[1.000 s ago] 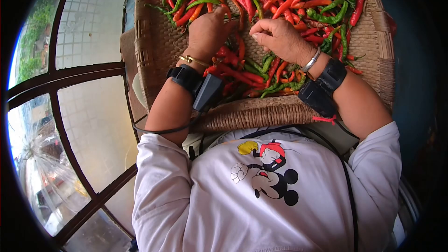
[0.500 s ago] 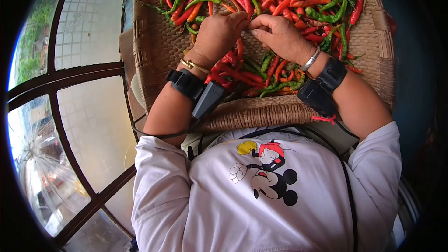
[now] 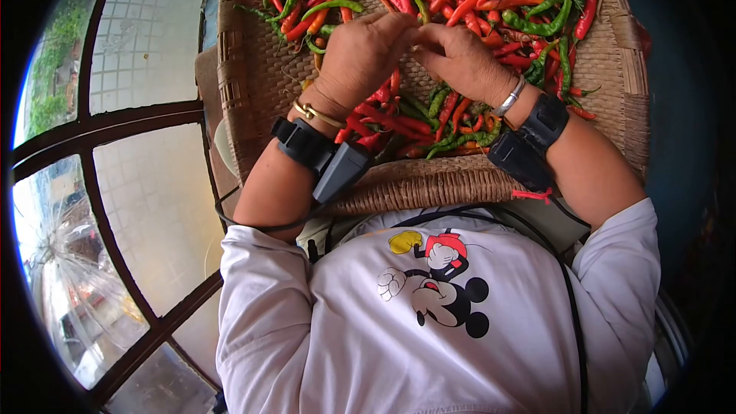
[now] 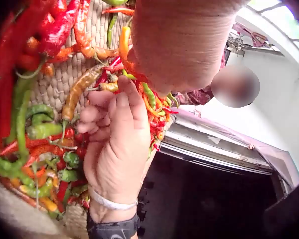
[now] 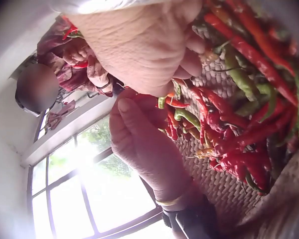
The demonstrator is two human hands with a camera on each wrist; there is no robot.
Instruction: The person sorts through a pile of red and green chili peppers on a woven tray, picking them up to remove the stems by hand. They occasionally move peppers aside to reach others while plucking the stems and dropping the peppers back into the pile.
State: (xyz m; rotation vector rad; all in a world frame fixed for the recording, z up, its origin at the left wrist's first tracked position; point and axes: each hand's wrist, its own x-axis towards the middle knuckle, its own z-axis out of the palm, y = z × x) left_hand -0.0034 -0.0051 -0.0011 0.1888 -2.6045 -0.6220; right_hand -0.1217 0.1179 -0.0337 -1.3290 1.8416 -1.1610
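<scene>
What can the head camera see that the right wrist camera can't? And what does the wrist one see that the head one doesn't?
Only the head view shows the mouse picture and the long black cable running down beside it.

Only the right wrist view shows another person, wearing a dark red top.

Both show the left grip, the right grip, red and green peppers, the woven tray and a window.

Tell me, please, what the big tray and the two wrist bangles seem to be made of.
The large brown woven tray looks like bamboo or cane, matte, from its interlaced strips. The thin golden bangle and silvery bangle look like polished metal, from their bright glints; which metal is unclear.
</scene>
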